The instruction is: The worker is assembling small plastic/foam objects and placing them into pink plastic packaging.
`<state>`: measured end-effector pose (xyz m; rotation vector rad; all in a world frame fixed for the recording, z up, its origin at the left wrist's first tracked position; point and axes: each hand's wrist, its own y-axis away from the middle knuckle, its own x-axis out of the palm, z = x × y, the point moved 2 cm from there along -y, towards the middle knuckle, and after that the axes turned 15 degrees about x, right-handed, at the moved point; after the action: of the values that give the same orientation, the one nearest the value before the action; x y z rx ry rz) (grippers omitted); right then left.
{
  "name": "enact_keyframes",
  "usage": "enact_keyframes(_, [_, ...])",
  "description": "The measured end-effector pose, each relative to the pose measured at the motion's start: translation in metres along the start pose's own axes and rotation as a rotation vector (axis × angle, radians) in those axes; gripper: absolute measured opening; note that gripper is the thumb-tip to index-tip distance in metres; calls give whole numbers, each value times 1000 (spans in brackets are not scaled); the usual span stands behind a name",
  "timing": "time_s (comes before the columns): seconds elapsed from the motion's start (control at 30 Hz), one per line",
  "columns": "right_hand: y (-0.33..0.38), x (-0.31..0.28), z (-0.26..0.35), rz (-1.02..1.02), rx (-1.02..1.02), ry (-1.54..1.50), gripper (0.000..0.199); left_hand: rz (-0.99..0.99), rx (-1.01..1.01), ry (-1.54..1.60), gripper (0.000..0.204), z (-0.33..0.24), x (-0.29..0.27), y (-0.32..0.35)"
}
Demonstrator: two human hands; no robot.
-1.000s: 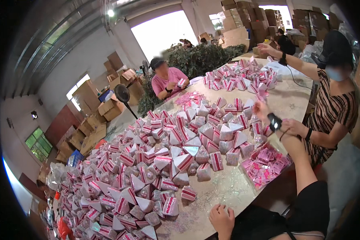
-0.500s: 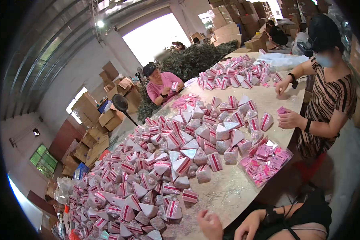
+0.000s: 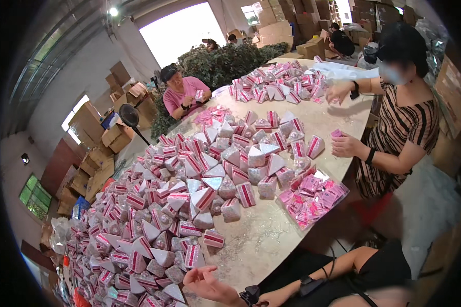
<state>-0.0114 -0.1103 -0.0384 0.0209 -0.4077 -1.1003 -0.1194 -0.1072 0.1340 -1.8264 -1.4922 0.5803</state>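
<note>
My left hand (image 3: 210, 285) is open at the near edge of a big pile of cake-slice-shaped ornaments (image 3: 202, 199), fingers apart and with nothing visible in it. The ornaments are glittery silver-white wedges with pink bands. Closest to its fingertips stands one banded ornament (image 3: 194, 256), and another ornament (image 3: 213, 239) lies just beyond. My right hand (image 3: 267, 298) is low at the bottom edge, partly hidden behind the left wrist's black band (image 3: 250, 294). Its fingers do not show. A black band also sits on my right forearm.
A clear tray of pink tags (image 3: 312, 198) rests at the right edge of the pale table (image 3: 261, 245). Across from it a person in a striped top (image 3: 402, 128) holds a small pink piece. Another person in pink (image 3: 187, 92) handles an ornament beside more heaped ornaments (image 3: 281, 84).
The view has shifted, so the table appears farther left. My left hand has moved left to the pile's edge and opened out. The striped-top person's far hand has lifted.
</note>
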Motion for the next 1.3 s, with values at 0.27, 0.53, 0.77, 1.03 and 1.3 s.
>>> enact_keyframes(0.27, [25,-12,24,-252,-67,212,45,-22,-264,149,18,-8,6,7])
enact_keyframes(0.53, [36,3,61,-110,-212,-18,51,208,-497,334,22,-24,5,19])
enact_keyframes(0.77, [-26,37,47,-59,-297,100,62,1221,118,-138,24,-88,4,-10])
enact_keyframes(1.03, [-40,120,164,172,-654,-294,39,1664,190,-620,29,-153,-18,-89])
enact_keyframes(1.3, [-8,68,152,-75,-85,-538,37,63,467,-331,4,-46,-33,-96])
